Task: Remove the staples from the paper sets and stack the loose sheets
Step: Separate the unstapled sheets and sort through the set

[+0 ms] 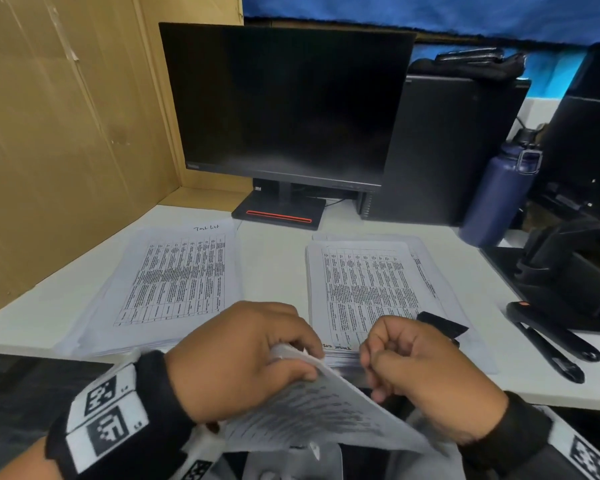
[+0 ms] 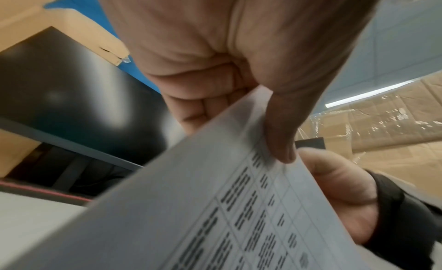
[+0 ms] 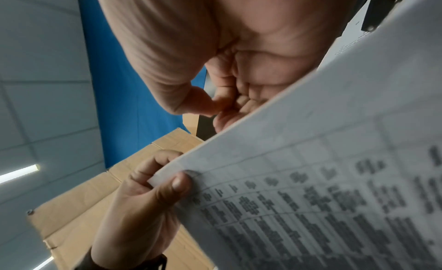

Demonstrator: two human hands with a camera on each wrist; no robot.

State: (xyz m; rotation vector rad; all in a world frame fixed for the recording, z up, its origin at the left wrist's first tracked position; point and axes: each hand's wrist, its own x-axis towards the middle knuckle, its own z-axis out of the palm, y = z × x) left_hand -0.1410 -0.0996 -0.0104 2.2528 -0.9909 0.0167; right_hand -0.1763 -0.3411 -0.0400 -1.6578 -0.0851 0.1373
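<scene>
A: Surface and room?

B: White desk [image 1: 278, 265], my seat at its near edge. Cardboard panel [image 1: 66, 133] walls off my left. Blue sheeting [image 1: 430, 15] runs behind. One dark monitor [image 1: 284, 105] on a stand with a red stripe, centre back. One black computer tower [image 1: 444, 150] right of it, a dark bag on top. One navy water bottle [image 1: 499, 195] beside the tower. The wrist views show pale ceiling tiles and strip lights.

A: Paper count?

B: Two piles on the desk. Left stack [image 1: 174, 282], printed table facing up, handwriting at its far edge. Right stack [image 1: 371, 289], same kind of table. Well apart, bare desk between them. One paper set [image 1: 312, 410] off the desk, in front of me, low over my lap.

A: Hands?

B: Two, each with a black wrist strap carrying printed markers. My left hand [image 1: 236, 358] pinches the set's upper corner, thumb on the printed face, fingers curled behind. My right hand [image 1: 426, 375] is curled tight just beside that corner, thumb pressed to forefinger. Whether it pinches a staple I cannot tell; too small and blurred.

A: Tools?

B: One small black object [image 1: 442, 325] lying on the right stack's near corner, possibly a staple remover. Two black pen-like things [image 1: 551, 344] farther right. Black gear at the desk's right edge, unclear.
</scene>
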